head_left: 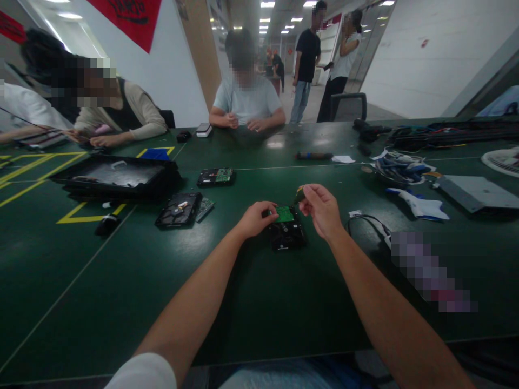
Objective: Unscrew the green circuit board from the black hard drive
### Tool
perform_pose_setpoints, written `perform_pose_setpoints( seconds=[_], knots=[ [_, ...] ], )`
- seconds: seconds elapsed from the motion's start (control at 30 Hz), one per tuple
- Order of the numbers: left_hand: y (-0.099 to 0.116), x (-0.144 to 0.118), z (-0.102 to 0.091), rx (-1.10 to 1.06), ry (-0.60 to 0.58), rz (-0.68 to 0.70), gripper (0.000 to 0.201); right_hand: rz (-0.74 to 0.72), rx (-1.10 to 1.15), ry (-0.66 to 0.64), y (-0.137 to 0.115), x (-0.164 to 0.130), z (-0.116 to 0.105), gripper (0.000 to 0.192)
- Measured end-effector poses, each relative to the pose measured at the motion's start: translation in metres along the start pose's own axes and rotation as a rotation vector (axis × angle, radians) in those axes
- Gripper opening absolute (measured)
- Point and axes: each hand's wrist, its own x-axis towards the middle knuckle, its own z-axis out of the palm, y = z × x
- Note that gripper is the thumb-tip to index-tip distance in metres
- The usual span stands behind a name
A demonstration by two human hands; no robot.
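A black hard drive [287, 235] with a green circuit board [284, 214] on top lies on the dark green table [259, 302] in front of me. My left hand [257, 218] rests on the drive's left edge, fingers touching the board. My right hand [320, 208] hovers just right of the drive and pinches a small dark tool [299, 195] by its handle, tip pointing down toward the board.
Two more drives [179, 210] [215, 176] and a black tray [117, 177] lie to the left. Cables [399, 166], a grey box [474, 192] and a power strip [381, 229] sit to the right. People sit across the table; two stand beyond.
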Motion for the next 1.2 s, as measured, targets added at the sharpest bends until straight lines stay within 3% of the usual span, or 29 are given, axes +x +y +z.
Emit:
perform_pose_setpoints(
  seconds=[0.3,0.63,0.93,1.2],
  knots=[
    [0.0015,-0.0004,-0.0009,-0.015,0.003,0.0,0.006,0.034,0.095,-0.012,-0.0011,-0.0004,0.0001,0.038],
    [0.0013,0.0001,-0.0005,-0.012,0.004,0.001,0.005,0.025,0.027,0.021,-0.0001,-0.0007,0.0011,0.037],
    [0.0042,-0.0009,-0.0018,-0.011,0.005,0.014,0.006,0.067,0.093,-0.04,-0.001,-0.0009,0.0,0.042],
    [0.003,-0.0002,-0.0014,-0.014,-0.003,0.001,0.007,0.024,0.051,-0.014,-0.0011,-0.0006,0.0005,0.033]
  ],
)
